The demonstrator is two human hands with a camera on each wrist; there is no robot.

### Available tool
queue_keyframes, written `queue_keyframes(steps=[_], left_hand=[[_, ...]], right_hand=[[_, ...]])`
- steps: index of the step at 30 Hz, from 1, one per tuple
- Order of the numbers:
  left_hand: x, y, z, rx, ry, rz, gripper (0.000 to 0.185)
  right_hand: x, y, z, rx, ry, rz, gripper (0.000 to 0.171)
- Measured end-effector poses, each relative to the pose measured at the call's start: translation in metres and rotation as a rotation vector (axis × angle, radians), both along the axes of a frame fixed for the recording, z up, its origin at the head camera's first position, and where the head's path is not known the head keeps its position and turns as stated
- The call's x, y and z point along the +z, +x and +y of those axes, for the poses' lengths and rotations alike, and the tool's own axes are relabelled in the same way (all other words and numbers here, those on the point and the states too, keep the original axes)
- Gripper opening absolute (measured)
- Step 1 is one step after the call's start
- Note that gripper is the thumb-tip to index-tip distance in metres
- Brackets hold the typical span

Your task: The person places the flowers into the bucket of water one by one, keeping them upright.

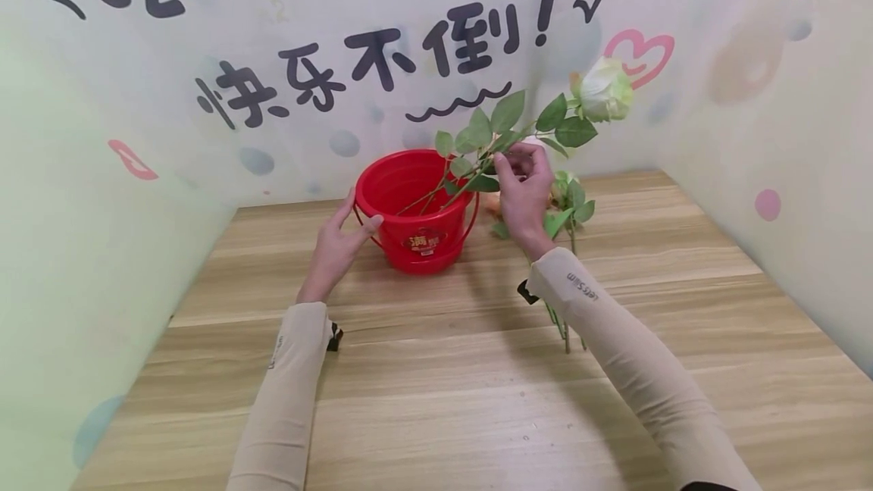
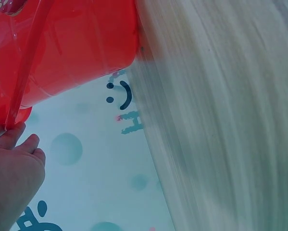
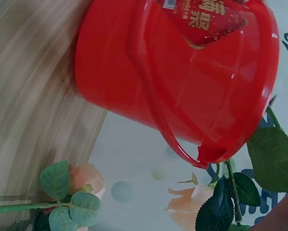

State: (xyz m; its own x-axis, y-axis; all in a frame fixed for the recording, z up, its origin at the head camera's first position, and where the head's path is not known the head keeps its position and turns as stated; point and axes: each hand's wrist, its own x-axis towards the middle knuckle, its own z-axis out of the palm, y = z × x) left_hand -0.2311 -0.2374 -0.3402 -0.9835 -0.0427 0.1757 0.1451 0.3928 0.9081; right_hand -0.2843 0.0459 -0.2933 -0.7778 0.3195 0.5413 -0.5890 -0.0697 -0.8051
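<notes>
A red bucket (image 1: 426, 245) stands upright on the table near the back wall, its handle hanging down. My left hand (image 1: 337, 248) touches its left rim, thumb toward the front and fingers on the outer side. In the left wrist view, the left fingers (image 2: 14, 137) meet the bucket where the handle joins. My right hand (image 1: 525, 192) pinches a leafy stem above the bucket's right rim. A white rose (image 1: 603, 89) tops the greenery, tilted up to the right. Green stems (image 1: 426, 195) slant down into the bucket. My right fingertips are outside the right wrist view.
More artificial roses (image 1: 564, 186) lie on the wooden table (image 1: 436, 385) right of the bucket, partly under my right forearm. Peach blooms (image 3: 86, 180) show in the right wrist view. A printed wall (image 1: 286, 150) rises right behind the bucket; side walls flank the table.
</notes>
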Motion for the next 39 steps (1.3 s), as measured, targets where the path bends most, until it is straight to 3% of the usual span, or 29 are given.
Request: queue_keyframes(steps=[19,23,26,30,33,39], left_hand=[[0.0,0.0,0.002,-0.011,-0.003,0.03,0.084],[-0.001,0.0,0.001,-0.011,-0.005,0.029,0.084],[-0.002,0.0,0.001,-0.014,-0.002,0.023,0.084],[-0.002,-0.001,0.001,-0.011,-0.005,0.02,0.084],[-0.002,-0.001,0.0,-0.005,-0.009,0.027,0.084],[-0.002,-0.002,-0.001,-0.001,-0.011,0.03,0.084]], right_hand=[[-0.009,0.0,-0.009,-0.005,0.226,0.059,0.015],[-0.006,0.001,-0.008,0.024,0.354,-0.026,0.015],[-0.002,0.003,-0.004,0.019,0.53,-0.127,0.017],[0.004,0.005,0.002,0.002,0.741,-0.197,0.021],[0.008,0.007,0.007,0.022,0.792,-0.209,0.023],[0.008,0.01,0.016,0.032,0.781,-0.216,0.024]])
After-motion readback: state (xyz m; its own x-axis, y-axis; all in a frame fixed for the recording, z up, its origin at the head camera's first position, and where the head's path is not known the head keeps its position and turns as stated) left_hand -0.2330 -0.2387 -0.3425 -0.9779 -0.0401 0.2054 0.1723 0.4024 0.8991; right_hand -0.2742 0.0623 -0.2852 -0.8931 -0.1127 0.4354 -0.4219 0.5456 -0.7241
